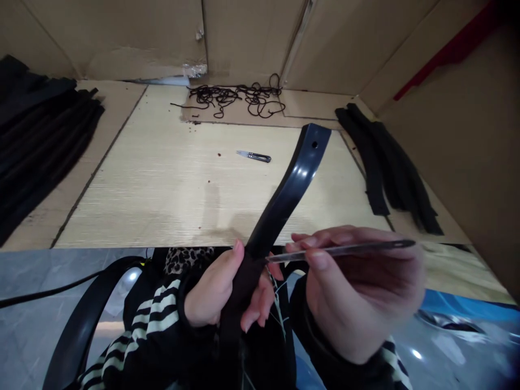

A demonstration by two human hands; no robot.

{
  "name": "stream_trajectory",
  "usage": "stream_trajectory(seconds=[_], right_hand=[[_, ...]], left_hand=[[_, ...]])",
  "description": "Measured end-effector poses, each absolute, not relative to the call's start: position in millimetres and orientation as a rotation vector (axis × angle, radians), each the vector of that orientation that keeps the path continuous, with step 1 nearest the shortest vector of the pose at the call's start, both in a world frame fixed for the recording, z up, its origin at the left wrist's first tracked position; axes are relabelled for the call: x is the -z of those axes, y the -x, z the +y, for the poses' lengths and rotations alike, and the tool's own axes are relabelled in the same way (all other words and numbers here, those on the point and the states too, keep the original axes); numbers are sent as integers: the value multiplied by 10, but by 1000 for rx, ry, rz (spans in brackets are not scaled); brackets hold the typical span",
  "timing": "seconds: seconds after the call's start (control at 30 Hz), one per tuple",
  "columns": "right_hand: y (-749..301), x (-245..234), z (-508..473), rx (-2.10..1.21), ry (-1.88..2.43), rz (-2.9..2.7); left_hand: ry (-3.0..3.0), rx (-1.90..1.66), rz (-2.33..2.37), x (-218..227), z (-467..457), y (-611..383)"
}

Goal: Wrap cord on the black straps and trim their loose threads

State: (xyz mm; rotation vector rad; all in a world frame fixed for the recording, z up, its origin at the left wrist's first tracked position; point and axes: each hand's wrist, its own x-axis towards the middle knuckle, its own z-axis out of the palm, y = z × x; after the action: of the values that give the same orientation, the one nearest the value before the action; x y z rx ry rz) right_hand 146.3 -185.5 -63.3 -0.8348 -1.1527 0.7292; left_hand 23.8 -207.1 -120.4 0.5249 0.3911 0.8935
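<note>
My left hand [227, 287] is wrapped round a curved black bar [290, 189] whose glossy upper end has a small round hole. A matte black sleeve [239, 290] covers the bar's lower part; its far end is lost against dark clothing. Between the thumb and fingers of my right hand [353, 287] is a slim, pointed metal tool [357, 249] with an oval hole near its outer end. The tool's tip touches or nearly touches the sleeve's upper edge, beside my left fingers. Pale threads [280, 306] hang below the hands.
Thread snips [255, 156] lie on the pale tabletop [162, 179]. Tangled dark cord [239, 97] rests at the back. A pile of black strips [44, 135] lies left, with several more black strips [385, 162] at right. Cardboard walls [244, 38] enclose the back and right.
</note>
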Motion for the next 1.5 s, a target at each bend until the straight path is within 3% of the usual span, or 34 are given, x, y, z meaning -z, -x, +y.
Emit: stream_trajectory(seconds=[0.43,1.5], right_hand=[[-1693,835,-2057,-527,893,-1477],[-1676,760,-2290,-609,995,-1585]], left_hand=[[-467,-910,408,1217,-2102,-239],[-485,-868,369,1255,-2089,-245]])
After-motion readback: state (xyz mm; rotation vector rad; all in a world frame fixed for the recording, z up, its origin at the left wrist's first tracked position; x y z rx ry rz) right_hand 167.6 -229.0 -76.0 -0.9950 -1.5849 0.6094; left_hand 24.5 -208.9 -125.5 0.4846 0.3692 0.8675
